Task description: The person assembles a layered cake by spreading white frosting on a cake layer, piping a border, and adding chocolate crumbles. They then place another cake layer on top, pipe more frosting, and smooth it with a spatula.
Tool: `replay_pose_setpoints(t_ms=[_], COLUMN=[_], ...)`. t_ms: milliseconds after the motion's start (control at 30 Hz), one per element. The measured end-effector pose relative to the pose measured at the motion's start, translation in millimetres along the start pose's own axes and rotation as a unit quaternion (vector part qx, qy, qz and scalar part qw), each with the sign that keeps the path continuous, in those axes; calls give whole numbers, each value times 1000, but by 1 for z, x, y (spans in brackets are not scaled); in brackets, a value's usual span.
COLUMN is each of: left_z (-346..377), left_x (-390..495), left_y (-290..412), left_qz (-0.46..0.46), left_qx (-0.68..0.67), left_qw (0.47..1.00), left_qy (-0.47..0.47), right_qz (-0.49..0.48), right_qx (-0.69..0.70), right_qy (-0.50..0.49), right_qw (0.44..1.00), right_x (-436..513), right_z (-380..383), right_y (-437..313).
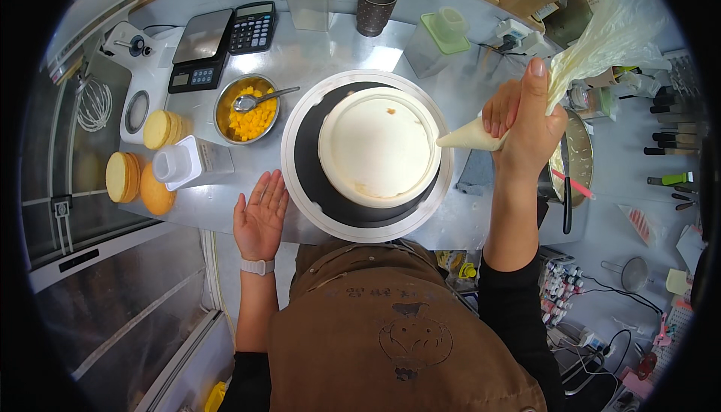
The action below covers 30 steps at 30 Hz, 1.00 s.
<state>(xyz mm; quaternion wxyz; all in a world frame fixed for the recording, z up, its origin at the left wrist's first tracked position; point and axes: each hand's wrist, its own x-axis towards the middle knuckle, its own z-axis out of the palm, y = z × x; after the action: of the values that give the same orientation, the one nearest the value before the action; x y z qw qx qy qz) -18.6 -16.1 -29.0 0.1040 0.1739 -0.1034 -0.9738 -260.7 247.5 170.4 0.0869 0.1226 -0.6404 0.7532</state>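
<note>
A round cake coated in white cream [380, 147] sits on a black board on the cake turntable [290, 158], with a raised ring of cream round its top edge. My right hand [521, 119] is closed around a clear piping bag of pale cream [470, 135], whose tip is at the cake's right edge. My left hand [262, 215] lies palm up at the turntable's left rim, fingers apart, holding nothing. Left of the cake stands a metal bowl [221, 110] of diced yellow fruit with a spoon [246, 103] in it.
Round sponge layers [160, 129] and a white-rimmed plastic container [211, 163] stand at the left. Behind are a kitchen scale [200, 46], a calculator [252, 28], a dark tumbler [376, 9] and green-lidded containers [431, 46]. A grey cloth [477, 172] and a large bowl [580, 153] are at the right.
</note>
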Motion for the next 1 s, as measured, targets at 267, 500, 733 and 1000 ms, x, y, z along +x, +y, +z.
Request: replay_pose_setpoints(t_ms=[267, 500, 733, 1000], left_z=[20, 44, 16, -96], left_x=[-5, -6, -2, -95], left_y=[-10, -8, 7, 0], left_qz=[-41, -64, -61, -266], left_qx=[59, 109, 154, 398], left_qw=[997, 992, 986, 862], left_qy=[-1, -26, -26, 165], right_qz=[-11, 4, 175, 254], right_qx=[-9, -78, -613, -699], right_qy=[15, 59, -43, -110], right_qw=[1000, 995, 769, 659], right_x=[3, -1, -129, -215], right_z=[2, -72, -200, -246], right_y=[2, -12, 79, 166])
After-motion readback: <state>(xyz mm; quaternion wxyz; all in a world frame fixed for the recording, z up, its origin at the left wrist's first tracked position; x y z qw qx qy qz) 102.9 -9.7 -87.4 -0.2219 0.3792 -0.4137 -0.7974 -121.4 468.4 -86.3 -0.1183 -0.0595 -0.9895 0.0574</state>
